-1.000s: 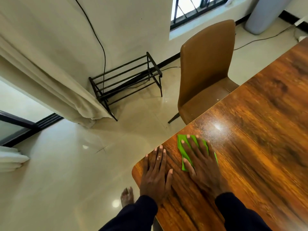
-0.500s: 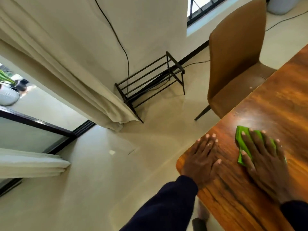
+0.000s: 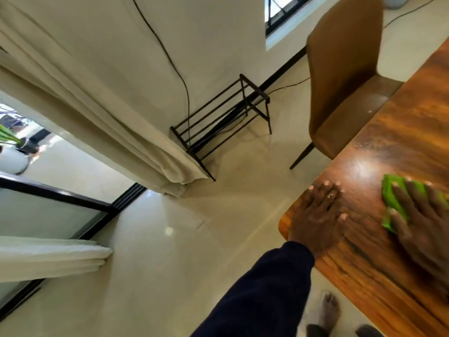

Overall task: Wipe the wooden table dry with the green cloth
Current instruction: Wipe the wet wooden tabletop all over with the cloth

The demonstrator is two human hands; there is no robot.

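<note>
The glossy wooden table [image 3: 398, 147] fills the right side of the head view, its rounded corner near me. My right hand [image 3: 422, 220] presses flat on the folded green cloth [image 3: 391, 198] with fingers spread straight, close to the frame's right edge. Part of the cloth is hidden under the palm. My left hand [image 3: 318, 215] lies flat on the bare wood by the table corner, fingers straight, a short gap left of the cloth.
A tan chair [image 3: 340, 76] is tucked against the table's far edge. A black metal rack [image 3: 223, 117] stands by the wall with a hanging cable. Cream curtains [image 3: 97, 113] and a glass door are on the left. My bare foot [image 3: 328, 310] is on the tiled floor.
The view has swung left, so table and hands sit further right in frame. My right hand and cloth have slid away from my left hand, widening the gap between them.
</note>
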